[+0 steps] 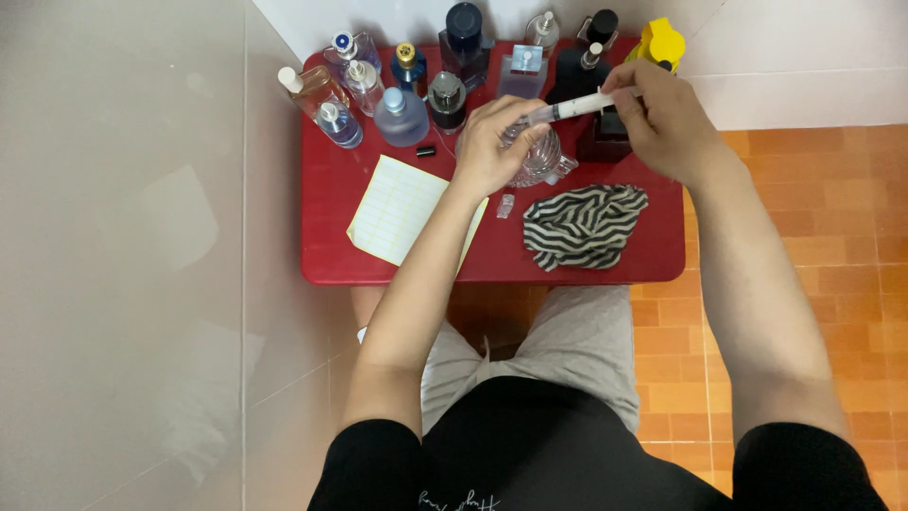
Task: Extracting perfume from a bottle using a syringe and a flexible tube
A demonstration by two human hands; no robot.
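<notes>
A ribbed clear glass bottle is being gripped by the curled left hand near the middle of the glossy red tabletop. A slim plastic syringe is being pinched in the right hand, its tip angled at the bottle's top. A crumpled striped cloth is lying just beside them.

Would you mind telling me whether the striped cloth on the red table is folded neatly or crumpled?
Crumpled. The striped cloth lies bunched in an uneven heap on the red table, its stripes bending in several directions, with no flat folded edges.

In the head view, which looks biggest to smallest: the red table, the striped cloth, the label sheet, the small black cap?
1. Red table
2. Striped cloth and label sheet: too alike to rank; a forearm hides part of the sheet
3. Black cap
</notes>
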